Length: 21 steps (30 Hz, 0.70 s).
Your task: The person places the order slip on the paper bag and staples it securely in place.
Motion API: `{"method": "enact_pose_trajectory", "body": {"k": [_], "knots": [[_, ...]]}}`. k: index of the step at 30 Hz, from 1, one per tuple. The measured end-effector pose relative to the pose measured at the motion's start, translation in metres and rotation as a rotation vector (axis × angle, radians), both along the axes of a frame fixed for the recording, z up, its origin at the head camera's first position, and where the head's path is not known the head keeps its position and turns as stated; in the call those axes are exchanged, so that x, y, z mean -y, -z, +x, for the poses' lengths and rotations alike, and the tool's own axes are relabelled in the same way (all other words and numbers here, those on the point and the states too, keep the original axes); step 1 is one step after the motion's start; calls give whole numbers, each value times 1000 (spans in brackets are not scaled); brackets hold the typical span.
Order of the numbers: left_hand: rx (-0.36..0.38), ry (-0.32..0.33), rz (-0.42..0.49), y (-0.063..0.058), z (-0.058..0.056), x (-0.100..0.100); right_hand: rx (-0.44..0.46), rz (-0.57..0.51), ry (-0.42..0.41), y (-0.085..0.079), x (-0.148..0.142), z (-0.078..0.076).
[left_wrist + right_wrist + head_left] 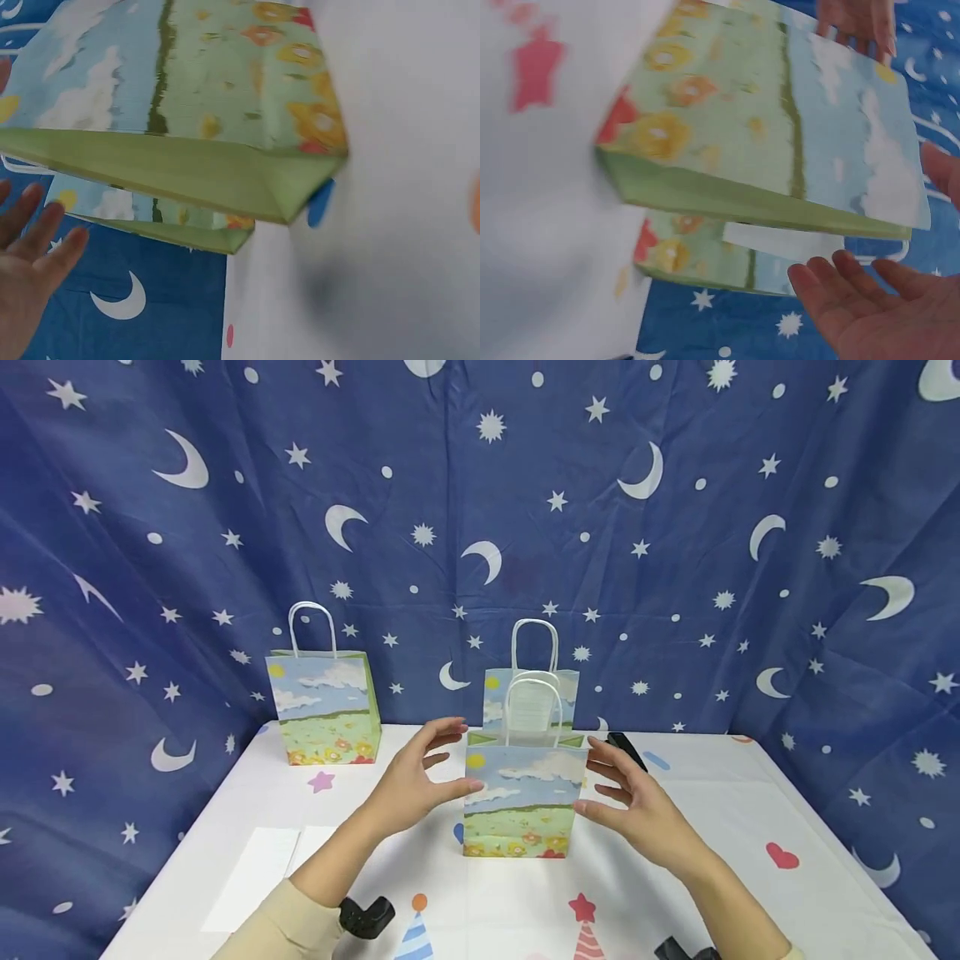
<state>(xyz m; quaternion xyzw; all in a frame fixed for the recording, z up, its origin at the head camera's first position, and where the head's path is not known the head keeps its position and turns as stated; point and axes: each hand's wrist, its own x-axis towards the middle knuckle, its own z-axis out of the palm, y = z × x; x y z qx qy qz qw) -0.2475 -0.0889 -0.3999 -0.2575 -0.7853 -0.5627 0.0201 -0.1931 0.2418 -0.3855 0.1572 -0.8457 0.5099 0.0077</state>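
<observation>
A paper gift bag [517, 810] painted with sky, clouds and flowers stands upright on the table, its white twisted handles up. My left hand [412, 781] is at its left side, fingers spread and loosely bent; the thumb overlaps the bag's edge in the head view. On the other side is my right hand [633, 806], fingers likewise apart. Both wrist views show gaps between the fingers and the bag [210, 90]. Close behind stands a matching bag [567, 689], partly hidden, with a white card [784, 241] at its front.
A third matching bag [326, 710] stands at the back left. White paper sheets [255, 868] lie on the table's left side. Behind my right hand lies a black object [626, 750], partly hidden. A blue moon-and-star curtain [525, 510] hangs at the back.
</observation>
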Motion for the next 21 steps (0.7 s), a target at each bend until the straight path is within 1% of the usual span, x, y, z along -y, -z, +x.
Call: {"method": "enact_pose_trajectory", "body": {"k": [2,4,6,9,12,16,21], "knots": [[41,69,34,-1,-7,-2,1,-55,-16,-1,2,-10],[93,116,70,0,-12,-5,19,-115,-38,-1,6,-19],[130,146,100,3,-17,-7,36,-159,-51,1,11,-27],[175,167,149,8,-21,-12,64,-199,-64,5,16,-35],[181,167,180,14,-23,-16,76,-219,-53,11,18,-40],[135,118,173,19,-25,-19,76,-235,-32,19,18,-47],[100,83,164,19,-27,-19,44,-227,29,25,18,-52]]}}
